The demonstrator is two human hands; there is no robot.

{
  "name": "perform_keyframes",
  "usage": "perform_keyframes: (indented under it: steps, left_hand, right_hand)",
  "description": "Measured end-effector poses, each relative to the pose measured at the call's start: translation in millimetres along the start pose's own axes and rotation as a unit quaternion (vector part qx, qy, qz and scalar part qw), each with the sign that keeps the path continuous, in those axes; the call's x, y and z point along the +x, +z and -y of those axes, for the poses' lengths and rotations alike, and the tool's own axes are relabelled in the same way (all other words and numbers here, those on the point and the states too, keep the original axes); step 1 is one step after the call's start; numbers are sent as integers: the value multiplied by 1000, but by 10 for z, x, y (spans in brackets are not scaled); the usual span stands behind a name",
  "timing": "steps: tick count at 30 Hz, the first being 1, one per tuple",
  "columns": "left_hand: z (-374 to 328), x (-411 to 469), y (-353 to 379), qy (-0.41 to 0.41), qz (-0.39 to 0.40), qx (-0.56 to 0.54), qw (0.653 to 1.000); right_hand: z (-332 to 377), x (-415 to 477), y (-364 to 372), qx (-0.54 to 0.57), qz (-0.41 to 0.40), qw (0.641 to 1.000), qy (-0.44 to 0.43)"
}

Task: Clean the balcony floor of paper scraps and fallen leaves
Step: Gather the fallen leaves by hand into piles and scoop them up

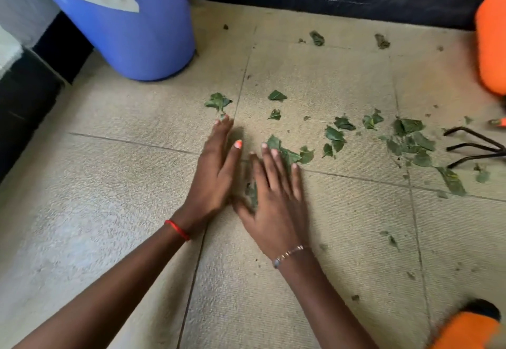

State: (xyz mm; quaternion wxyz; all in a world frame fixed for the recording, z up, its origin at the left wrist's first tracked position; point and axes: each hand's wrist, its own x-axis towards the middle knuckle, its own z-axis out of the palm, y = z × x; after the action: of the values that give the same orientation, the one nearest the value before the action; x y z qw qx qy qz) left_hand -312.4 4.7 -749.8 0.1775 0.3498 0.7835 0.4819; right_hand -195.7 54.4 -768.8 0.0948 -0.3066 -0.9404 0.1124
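Leaf scraps (pixel 391 240), few, lie on tiled floor (pixel 109 211) beside the right forearm. Right hand (pixel 273 206): fingers straight, pressed flat on a leaf clump (pixel 290 155). Left hand (pixel 216 173): fingers straight, edge-on to the floor, just beside, gripping nothing. More leaves (pixel 410 140) scattered beyond, rightward, near rake tines (pixel 476 148). Blue barrel (pixel 131 20) far left.

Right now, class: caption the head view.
Left hand and right hand rest flat, green leaves between them, on the tiled floor.
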Motion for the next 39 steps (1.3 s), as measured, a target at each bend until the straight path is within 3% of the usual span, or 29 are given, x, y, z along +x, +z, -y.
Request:
perform_keyframes:
  steps: [4, 8, 10, 14, 16, 18, 23, 30, 34, 36, 39]
  left_hand:
    - [179, 294, -63, 22, -3, 158, 987]
    - [270, 654, -6, -39, -8, 262, 964]
    - [206, 765, 93, -24, 8, 255, 967]
    - [-42, 761, 367, 96, 147, 119, 977]
    - [-85, 955, 410, 113, 107, 128, 980]
    - [-80, 1262, 390, 87, 68, 151, 982]
    - [86, 1712, 410, 81, 106, 279, 951]
    - [112, 1741, 439, 41, 64, 314, 946]
    - [88, 1737, 463, 34, 84, 346, 934]
    - [93, 1749, 456, 31, 90, 342, 935]
    - [69, 1747, 444, 27, 88, 326, 941]
  right_hand:
    - [-165, 408, -25, -25, -10, 999, 47]
    - [-520, 546, -221, 34, -43, 995, 81]
    - [-699, 555, -255, 36, -64, 990, 121]
    - [-1067, 539, -271, 39, -81, 977, 191]
    - [-1226, 592, -310, 60, -94, 972, 205]
    - [-1370, 689, -352, 88, -95, 970, 204]
    - [-1625, 1195, -498, 98, -78, 975, 182]
    - [-2138, 2447, -521, 166, -104, 960, 200]
    - [-2421, 2926, -501, 124, -45, 967, 219]
    - [-2410, 2942, -455, 118, -13, 974, 194]
    - [-2165, 2726, -379, 170, 20, 982, 73]
